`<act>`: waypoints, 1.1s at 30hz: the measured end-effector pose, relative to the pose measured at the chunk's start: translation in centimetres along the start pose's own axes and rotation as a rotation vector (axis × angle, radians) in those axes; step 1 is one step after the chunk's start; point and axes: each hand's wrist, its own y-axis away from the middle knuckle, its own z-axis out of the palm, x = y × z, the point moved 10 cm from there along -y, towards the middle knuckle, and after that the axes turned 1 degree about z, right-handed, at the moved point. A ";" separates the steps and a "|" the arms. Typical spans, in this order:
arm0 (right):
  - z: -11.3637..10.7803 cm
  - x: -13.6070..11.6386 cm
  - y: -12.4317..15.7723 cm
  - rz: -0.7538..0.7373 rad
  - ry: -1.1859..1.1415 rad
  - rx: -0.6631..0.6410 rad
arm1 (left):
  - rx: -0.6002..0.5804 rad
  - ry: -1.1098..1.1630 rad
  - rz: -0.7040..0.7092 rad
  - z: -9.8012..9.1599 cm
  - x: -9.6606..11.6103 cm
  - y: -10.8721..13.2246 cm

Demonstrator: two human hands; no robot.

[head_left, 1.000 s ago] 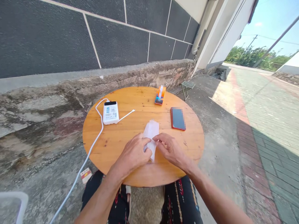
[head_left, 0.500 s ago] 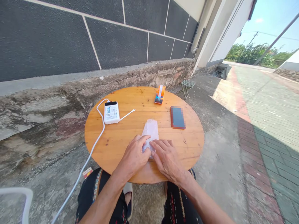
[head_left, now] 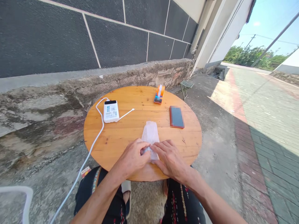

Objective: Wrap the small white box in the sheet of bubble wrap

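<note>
A whitish, translucent bundle (head_left: 150, 132), which looks like bubble wrap folded over something, lies on the round wooden table (head_left: 112, 149) near its front edge. What is inside cannot be made out. My left hand (head_left: 135, 155) grips the bundle's near left side, thumb and forefinger bent around the wrap. From the right, my right hand (head_left: 171, 157) closes on the same near end, its fingertips on top, almost meeting the left fingers. Part of the near end is hidden by the hands.
Further back are a white power bank (head_left: 111, 111) with cables, an orange tape dispenser (head_left: 159, 94) and a dark, blurred-out rectangular object (head_left: 177, 117). A folding stool (head_left: 184, 88) stands behind the table, by the wall. A small box (head_left: 85, 171) lies on the ground at left.
My fingers have shifted on the bundle's near end, the right hand moving slightly right and nearer to me. The bundle remains flat on the table. The view has shifted slightly.
</note>
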 end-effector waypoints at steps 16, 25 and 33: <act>-0.5 -0.2 -0.8 -0.059 0.000 -0.073 | 0.049 0.276 0.213 -0.8 -0.8 -1.4; -0.6 -0.2 -1.4 -0.048 0.016 -0.142 | 0.155 0.317 -0.003 -1.4 -3.9 -0.4; -0.6 0.1 -1.5 -0.077 -0.006 -0.079 | 0.024 0.482 -0.047 0.0 -3.7 -0.5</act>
